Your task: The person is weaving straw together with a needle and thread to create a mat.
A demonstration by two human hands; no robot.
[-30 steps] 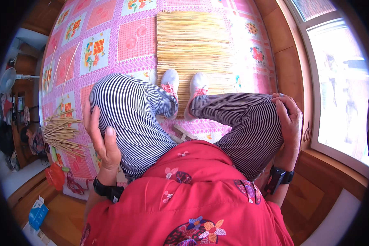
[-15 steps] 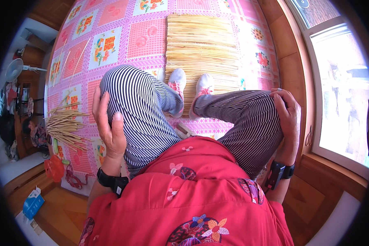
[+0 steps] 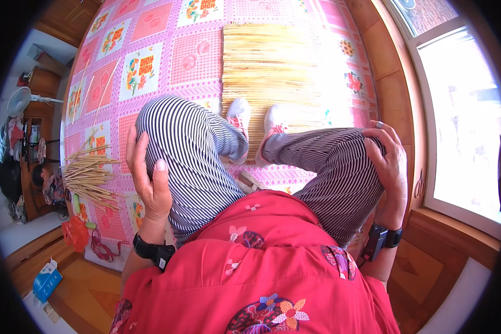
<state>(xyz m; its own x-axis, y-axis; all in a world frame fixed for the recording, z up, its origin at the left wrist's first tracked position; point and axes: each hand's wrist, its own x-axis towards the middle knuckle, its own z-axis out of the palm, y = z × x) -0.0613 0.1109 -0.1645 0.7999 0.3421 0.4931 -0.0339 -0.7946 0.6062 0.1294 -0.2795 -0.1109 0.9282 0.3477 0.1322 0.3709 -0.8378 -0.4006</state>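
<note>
My left hand (image 3: 151,181) rests against the outer side of my left knee, fingers apart and thumb raised, with nothing in it. On my right knee lies my right hand (image 3: 388,153), a ring on one finger, its fingers loosely spread over the striped trousers (image 3: 339,161). Between and beyond my knees, a mat of thin straw-coloured stalks (image 3: 270,61) is spread out. Both white-and-pink shoes (image 3: 238,114) stand on its near part. A loose pile of cut stalks (image 3: 89,172) lies left of my left hand.
A pink patterned sheet (image 3: 192,61) covers the surface under the mat. Further left are a red plastic bag (image 3: 75,234), a red cord (image 3: 103,247), a blue box (image 3: 47,281) and a white fan (image 3: 19,102). Scissors (image 3: 419,186) hang beside the bright window (image 3: 462,122) at right.
The fingers of my right hand have shifted and spread a little on the knee. My left hand stays at the left knee. The whole view has moved slightly.
</note>
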